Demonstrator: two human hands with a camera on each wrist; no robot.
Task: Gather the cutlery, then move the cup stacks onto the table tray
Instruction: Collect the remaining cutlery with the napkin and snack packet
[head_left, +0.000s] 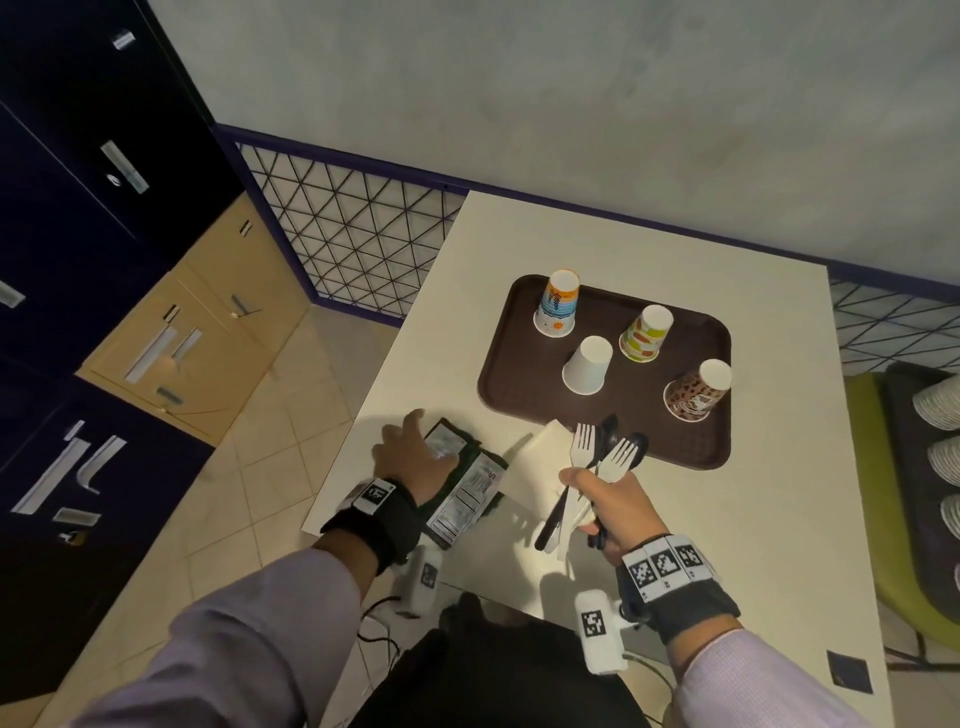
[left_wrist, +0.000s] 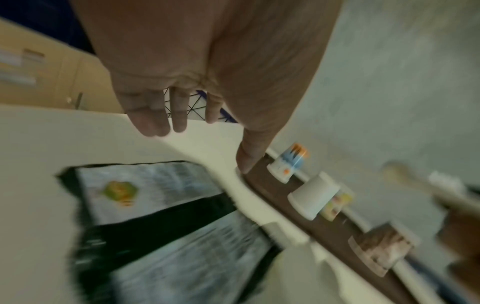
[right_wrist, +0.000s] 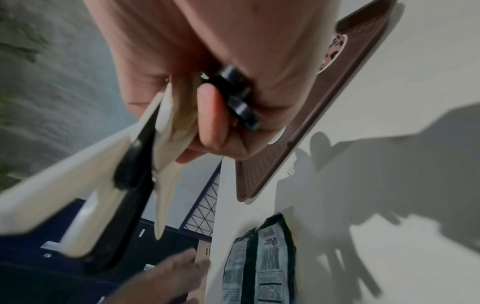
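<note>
My right hand (head_left: 602, 499) grips a bundle of plastic cutlery (head_left: 597, 457): white forks and black spoons, tines up, held above the table's near side just short of the brown tray (head_left: 498, 364). The right wrist view shows the fingers (right_wrist: 210, 119) curled round the white and black handles (right_wrist: 145, 164). Several upturned paper cups stand on the tray: a blue-striped one (head_left: 558, 304), a plain white one (head_left: 587, 366), a green-patterned one (head_left: 645, 333) and a brown-spotted one (head_left: 696, 389). My left hand (head_left: 410, 452) hovers open over the snack packets (head_left: 467, 483), fingers straight (left_wrist: 153, 115).
A white napkin (head_left: 540, 462) lies between the packets and the tray. The white table (head_left: 779, 467) ends at its left edge near my left hand. Stacks of white cups (head_left: 943, 405) sit on a dark tray on a green chair at the right. Lockers (head_left: 104, 208) stand on the left.
</note>
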